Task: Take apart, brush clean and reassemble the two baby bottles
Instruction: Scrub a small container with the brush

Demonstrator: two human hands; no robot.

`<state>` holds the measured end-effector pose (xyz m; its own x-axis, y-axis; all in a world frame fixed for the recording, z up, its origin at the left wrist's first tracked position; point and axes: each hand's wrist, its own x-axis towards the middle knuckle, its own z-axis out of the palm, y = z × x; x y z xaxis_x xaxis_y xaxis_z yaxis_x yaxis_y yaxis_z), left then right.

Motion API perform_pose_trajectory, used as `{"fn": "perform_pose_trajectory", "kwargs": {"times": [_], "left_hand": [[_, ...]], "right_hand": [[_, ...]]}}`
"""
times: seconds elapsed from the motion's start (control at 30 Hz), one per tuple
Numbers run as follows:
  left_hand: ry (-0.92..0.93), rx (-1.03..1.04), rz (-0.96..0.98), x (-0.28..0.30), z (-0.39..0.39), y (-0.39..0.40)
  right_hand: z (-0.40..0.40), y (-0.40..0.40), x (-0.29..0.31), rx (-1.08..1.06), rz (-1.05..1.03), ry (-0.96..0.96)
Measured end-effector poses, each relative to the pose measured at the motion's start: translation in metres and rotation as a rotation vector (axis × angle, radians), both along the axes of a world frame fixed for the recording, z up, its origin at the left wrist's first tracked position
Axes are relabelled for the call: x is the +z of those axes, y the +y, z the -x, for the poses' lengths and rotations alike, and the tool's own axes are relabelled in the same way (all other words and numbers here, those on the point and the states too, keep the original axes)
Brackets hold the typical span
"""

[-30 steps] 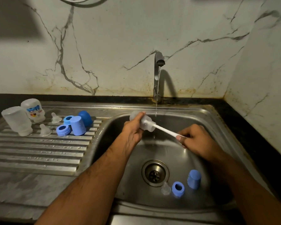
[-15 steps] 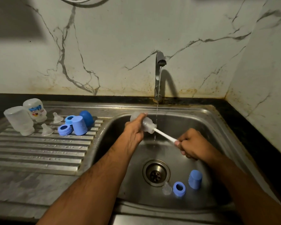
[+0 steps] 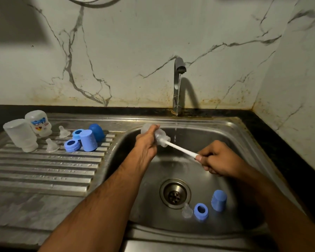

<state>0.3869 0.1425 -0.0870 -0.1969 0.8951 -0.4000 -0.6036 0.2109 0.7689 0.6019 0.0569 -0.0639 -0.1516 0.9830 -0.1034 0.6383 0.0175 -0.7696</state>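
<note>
Blue cap (image 3: 219, 200), ring (image 3: 200, 212) by drain (image 3: 175, 193); running tap (image 3: 178, 73) behind

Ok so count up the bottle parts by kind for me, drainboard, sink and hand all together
Bottle bodies: 3
Clear teats: 3
Blue screw rings: 3
Blue caps: 3
Total: 12
</note>
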Motion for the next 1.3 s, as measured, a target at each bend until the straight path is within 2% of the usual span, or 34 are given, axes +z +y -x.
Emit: {"fn": "perform_pose_trajectory", "kwargs": {"times": [0.07,0.13,0.2,0.27,0.37,0.47,0.5,0.57,0.63,0.7,0.83,0.97,1.07,1.3], "left_hand": [[-0.021,-0.002,-0.011,0.003,-0.006,-0.001],[-0.013,-0.007,-0.012,0.005,-0.012,-0.002],[-0.007,-0.015,-0.008,0.004,-0.012,-0.003],[-0.014,0.004,0.003,0.002,-0.005,-0.002],[-0.041,0.000,-0.002,0.001,-0.001,-0.002],[-0.039,-0.005,-0.005,0.005,-0.010,-0.003],[-0.034,-0.012,-0.007,0.005,-0.012,-0.003],[-0.021,-0.021,-0.001,0.004,-0.012,-0.003],[-0.005,-0.008,0.016,0.000,-0.006,-0.001],[-0.022,-0.005,0.006,0.000,-0.003,0.001],[-0.049,-0.011,0.011,0.003,-0.009,-0.001],[-0.071,0.013,0.019,0.003,0.000,-0.001],[-0.163,0.080,0.017,0.006,0.017,0.002],[-0.219,0.101,0.047,0.004,0.019,-0.002]], "right_hand": [[0.000,0.001,-0.002,-0.080,-0.085,0.016],[0.004,0.004,-0.005,-0.184,-0.081,-0.052],[0.008,0.004,-0.006,-0.185,0.104,-0.018],[0.006,0.003,-0.002,-0.090,0.214,0.062],[0.001,0.002,0.001,-0.027,0.084,0.107],[0.008,0.004,-0.002,-0.144,-0.076,-0.039],[0.011,0.005,-0.003,-0.177,-0.048,-0.065],[0.011,0.005,0.001,-0.197,0.196,0.033],[0.007,0.002,0.007,-0.116,0.327,0.099],[0.005,0.001,0.009,-0.051,0.208,0.103],[0.006,0.010,0.001,-0.186,0.039,0.123],[-0.004,0.008,0.002,-0.182,0.144,0.090],[-0.020,0.002,0.010,-0.164,0.200,0.023],[-0.042,-0.004,0.022,-0.321,0.156,0.016]]}}
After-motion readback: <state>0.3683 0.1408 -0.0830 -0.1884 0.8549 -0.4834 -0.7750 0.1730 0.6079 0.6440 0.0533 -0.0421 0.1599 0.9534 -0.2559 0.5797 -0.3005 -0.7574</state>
